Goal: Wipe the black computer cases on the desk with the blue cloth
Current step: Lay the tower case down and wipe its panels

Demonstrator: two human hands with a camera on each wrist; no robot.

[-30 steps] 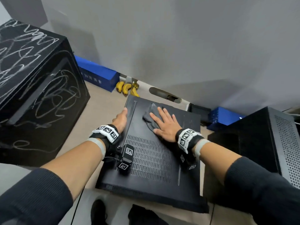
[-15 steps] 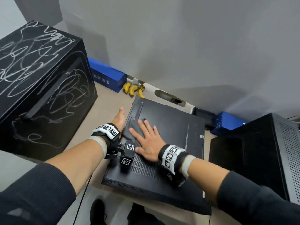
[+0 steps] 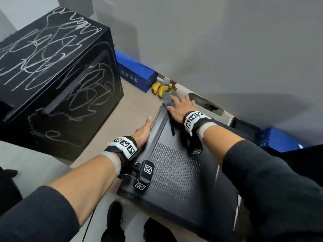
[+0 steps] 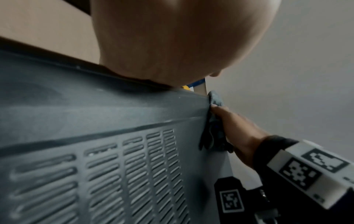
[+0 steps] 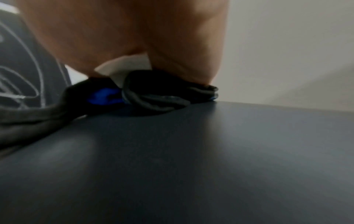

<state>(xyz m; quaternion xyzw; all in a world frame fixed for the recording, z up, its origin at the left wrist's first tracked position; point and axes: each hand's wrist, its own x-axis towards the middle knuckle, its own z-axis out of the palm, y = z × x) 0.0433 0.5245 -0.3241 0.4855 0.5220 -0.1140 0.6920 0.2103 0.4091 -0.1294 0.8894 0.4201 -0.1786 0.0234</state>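
Right grip: the right hand [image 3: 181, 108] lies flat with fingers spread and straight, pressing the blue cloth [image 3: 168, 100] onto the far left corner of the flat computer case [image 3: 176, 173]; nothing is curled round the cloth, which is simply pinned under palm and fingers.
Cloth: bunched and greyish in the head view, with a patch of bright blue showing under the palm [image 5: 104, 97] in the right wrist view; part of it trails back along the panel toward the wrist, part pokes past the case's far edge.
Left grip: the left hand [image 3: 143, 131] rests with straight fingers against the case's left edge, apparently bracing it; it holds nothing.
Case in hand: lying on its side on the desk [image 3: 134, 109], vent slots up; the panel looks dull and dusty in the left wrist view, with no chalk-like marks visible on it.
Progress: judged mid-task, with the wipe now at the far corner of this one case. How clean the rest of the panel is cannot be told.
Left to do: the large scribbled case [image 3: 57, 81] at left carries white squiggles across its top and side, untouched by the look of it; a third dark case [image 3: 307, 165] stands at right.
Surroundings: bananas [image 3: 160, 89] and a blue box [image 3: 134, 74] sit by the wall beyond the cloth.
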